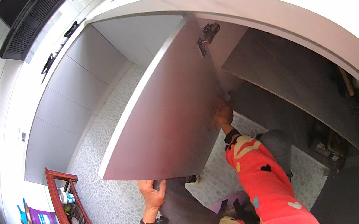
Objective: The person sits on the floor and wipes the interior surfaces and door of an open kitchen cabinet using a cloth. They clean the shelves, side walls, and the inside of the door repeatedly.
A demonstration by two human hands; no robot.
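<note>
A flat grey cabinet door stands swung out from the cabinet, its pale edge towards the left. My left hand grips the door's free edge, the fingers partly hidden behind it. By the hinge side, my right hand is at the inner face of the door, close to the lower hinge. Shadow and blur hide what its fingers do. A dark metal hinge shows near the door's top. Inside the cabinet, a dark shelf spans the dim space.
The light countertop overhangs the cabinet. Another dark panel stands at the right. At lower left is a reddish-brown wooden rack with jars and packages. A black range hood hangs on the tiled wall. Pebble-patterned flooring lies below.
</note>
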